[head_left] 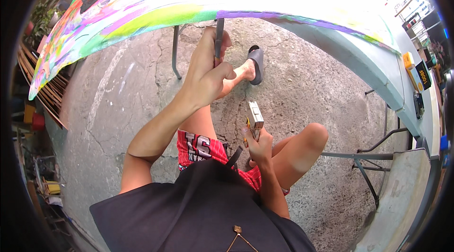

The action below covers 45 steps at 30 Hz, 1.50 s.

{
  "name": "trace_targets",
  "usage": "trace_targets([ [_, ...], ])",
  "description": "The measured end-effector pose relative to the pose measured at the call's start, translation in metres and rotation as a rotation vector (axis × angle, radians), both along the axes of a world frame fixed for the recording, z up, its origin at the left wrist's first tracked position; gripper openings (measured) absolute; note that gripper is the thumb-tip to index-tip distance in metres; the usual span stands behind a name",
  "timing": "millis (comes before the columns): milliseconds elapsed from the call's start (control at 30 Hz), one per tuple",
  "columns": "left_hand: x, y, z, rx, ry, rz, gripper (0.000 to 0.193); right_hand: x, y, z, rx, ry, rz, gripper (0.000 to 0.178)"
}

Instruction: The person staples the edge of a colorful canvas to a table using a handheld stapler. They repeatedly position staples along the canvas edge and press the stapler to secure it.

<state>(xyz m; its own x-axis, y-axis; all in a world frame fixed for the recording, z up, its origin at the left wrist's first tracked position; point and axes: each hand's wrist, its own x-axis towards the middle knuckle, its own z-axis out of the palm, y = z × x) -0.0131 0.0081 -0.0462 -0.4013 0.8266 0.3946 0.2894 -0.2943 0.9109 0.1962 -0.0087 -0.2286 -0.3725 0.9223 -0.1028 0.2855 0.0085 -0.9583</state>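
I am holding a dark marker [219, 39] upright in my left hand [206, 74], fingers curled tight around its barrel, its tip reaching up to the near edge of the brightly painted canvas [142, 10] overhead. My right hand [257, 145] is resting near my right knee, fingers pinching the lower end of a small box [255, 115], which is standing tilted above my thumb. Judged from this, I am working colour along the purple and green border; the next stroke is calling for a steady wrist and light pressure at the edge. The marker's tip is lost against the canvas rim, so contact cannot be confirmed. The box's contents are not showing. My left foot in a grey sandal [256, 62] is resting on the cracked concrete floor [118, 110] beyond.
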Motion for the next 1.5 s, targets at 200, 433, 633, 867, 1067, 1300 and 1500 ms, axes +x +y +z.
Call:
trace_targets([
  [200,0.002,-0.001,0.002,-0.022,-0.006,0.012,0.035,-0.001,-0.001,0.006,-0.043,0.003,-0.018,0.035],
  [433,0.002,-0.002,-0.001,0.008,0.033,0.044,0.038,0.003,0.001,-0.008,0.010,-0.052,0.025,0.030],
  [633,0.003,-0.002,0.001,0.003,-0.013,0.040,0.037,0.004,0.000,-0.003,0.036,-0.080,0.039,0.029],
  [867,0.001,-0.003,0.000,-0.054,-0.049,0.003,0.039,0.005,0.001,-0.006,0.021,-0.074,0.038,0.031],
  [1067,0.000,-0.003,-0.001,-0.081,-0.129,-0.051,0.027,0.003,0.001,-0.001,0.000,-0.033,0.025,0.030],
  [1300,-0.016,0.026,-0.028,0.287,0.070,-0.015,0.016,-0.010,0.003,0.088,0.022,-0.069,0.015,0.030],
  [1500,-0.036,0.048,-0.034,0.540,0.416,-0.028,0.018,-0.042,0.014,0.180,0.490,0.112,0.089,0.034],
])
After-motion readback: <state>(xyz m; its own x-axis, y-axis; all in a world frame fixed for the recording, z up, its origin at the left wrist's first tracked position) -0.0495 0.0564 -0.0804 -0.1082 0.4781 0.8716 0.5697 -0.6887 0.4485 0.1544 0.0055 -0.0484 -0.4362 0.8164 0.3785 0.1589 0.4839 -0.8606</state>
